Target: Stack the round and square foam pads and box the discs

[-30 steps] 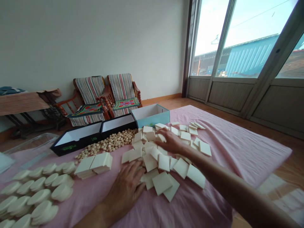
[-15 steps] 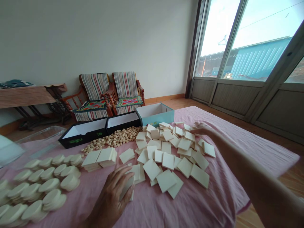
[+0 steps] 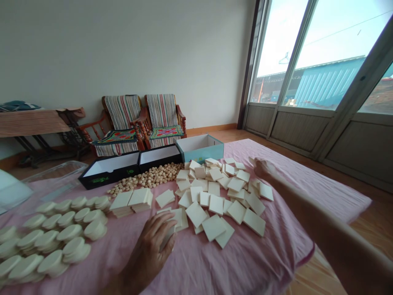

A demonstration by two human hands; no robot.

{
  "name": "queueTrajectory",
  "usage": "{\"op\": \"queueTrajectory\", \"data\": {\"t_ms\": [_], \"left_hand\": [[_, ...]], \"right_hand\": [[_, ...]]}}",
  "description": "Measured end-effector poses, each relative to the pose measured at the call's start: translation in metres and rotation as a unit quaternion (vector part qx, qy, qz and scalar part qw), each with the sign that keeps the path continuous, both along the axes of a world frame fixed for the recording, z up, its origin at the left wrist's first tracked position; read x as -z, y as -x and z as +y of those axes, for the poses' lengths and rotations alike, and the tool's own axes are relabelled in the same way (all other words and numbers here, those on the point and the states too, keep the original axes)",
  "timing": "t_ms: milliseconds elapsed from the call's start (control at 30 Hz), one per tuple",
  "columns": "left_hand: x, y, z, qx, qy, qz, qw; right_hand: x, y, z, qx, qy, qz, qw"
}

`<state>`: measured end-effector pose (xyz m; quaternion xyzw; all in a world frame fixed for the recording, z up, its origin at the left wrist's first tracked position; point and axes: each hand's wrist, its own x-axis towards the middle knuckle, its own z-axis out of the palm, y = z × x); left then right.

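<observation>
My left hand [image 3: 153, 231] is curled around pale square wooden tiles at the near edge of a loose pile, thumb on one side and fingers on the other. How many it grips is hidden. My right hand [image 3: 264, 168] reaches past the pile's far right side, its fingers closed on a square tile of which a pale edge shows at the fingertips. Between the hands lies the heap of square wooden tiles [image 3: 215, 205], overlapping at all angles. Left of it stand two neat stacks of square tiles [image 3: 138, 198], side by side.
Round wooden discs [image 3: 70, 232] stand in rows of stacks at left. Small wooden balls [image 3: 153, 176] lie before two black boxes [image 3: 107, 170] and a light-blue box [image 3: 201, 149]. A pink cloth [image 3: 196, 270] lies underneath. Beyond are two chairs [image 3: 162, 119] and glazed doors [image 3: 307, 123].
My right hand has lifted slightly and drawn to the right, away from the pile, with a tile edge now showing at its fingers. My left hand keeps its grip, and the view has shifted slightly.
</observation>
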<state>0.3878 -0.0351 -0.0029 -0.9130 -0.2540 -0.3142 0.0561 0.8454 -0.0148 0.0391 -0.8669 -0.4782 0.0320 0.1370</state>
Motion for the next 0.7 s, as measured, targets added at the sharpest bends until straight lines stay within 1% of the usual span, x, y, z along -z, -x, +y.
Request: {"op": "queueTrajectory", "data": {"t_ms": [67,100,167,200,233,267,300,333,367,400,433,467,500,533,567,633,700], "left_hand": [[0.0,-0.001,-0.001,0.001,0.003,-0.001,1.0],[0.0,-0.001,-0.001,0.001,0.004,-0.002,1.0],[0.001,-0.002,-0.002,0.0,0.005,-0.005,1.0],[0.001,-0.002,-0.003,-0.001,0.004,-0.007,1.0],[0.001,-0.001,-0.004,-0.003,0.002,-0.008,1.0],[0.002,-0.001,-0.005,-0.006,-0.002,-0.008,1.0],[0.002,0.0,-0.005,-0.01,-0.006,-0.009,1.0],[0.003,0.001,-0.006,-0.015,-0.011,-0.01,1.0],[0.003,0.001,-0.007,-0.022,-0.015,-0.012,1.0],[0.003,0.002,-0.007,-0.029,-0.018,-0.013,0.999],[0.004,0.003,-0.007,-0.038,-0.022,-0.015,0.999],[0.004,0.003,-0.006,-0.045,-0.025,-0.015,0.999],[0.005,0.003,-0.006,-0.05,-0.027,-0.012,0.998],[0.005,0.002,-0.005,-0.05,-0.029,-0.006,0.998],[0.006,0.002,-0.004,-0.049,-0.029,0.002,0.998],[0.006,0.001,-0.002,-0.041,-0.029,0.017,0.999],[0.006,0.0,-0.001,-0.034,-0.026,0.028,0.999]], "right_hand": [[-0.015,0.013,-0.002,-0.002,-0.033,0.026,0.999],[-0.022,0.023,-0.001,-0.017,-0.045,0.044,0.998],[-0.031,0.052,0.0,-0.071,-0.055,0.095,0.991],[-0.034,0.07,0.001,-0.106,-0.053,0.123,0.985],[-0.034,0.091,0.002,-0.153,-0.049,0.161,0.974],[-0.033,0.112,0.003,-0.212,-0.052,0.235,0.947],[-0.032,0.133,0.005,-0.263,-0.045,0.305,0.914],[-0.03,0.152,0.007,-0.298,-0.037,0.368,0.88],[-0.029,0.167,0.009,-0.317,-0.038,0.411,0.854],[-0.028,0.178,0.012,-0.33,-0.05,0.434,0.837],[-0.028,0.183,0.016,-0.332,-0.063,0.429,0.838],[-0.028,0.182,0.02,-0.321,-0.078,0.403,0.853],[-0.029,0.175,0.025,-0.302,-0.092,0.363,0.877],[-0.03,0.163,0.03,-0.27,-0.104,0.31,0.906],[-0.03,0.148,0.035,-0.235,-0.11,0.269,0.927],[-0.028,0.11,0.044,-0.171,-0.119,0.228,0.951],[-0.022,0.075,0.051,-0.114,-0.108,0.193,0.968]]}}
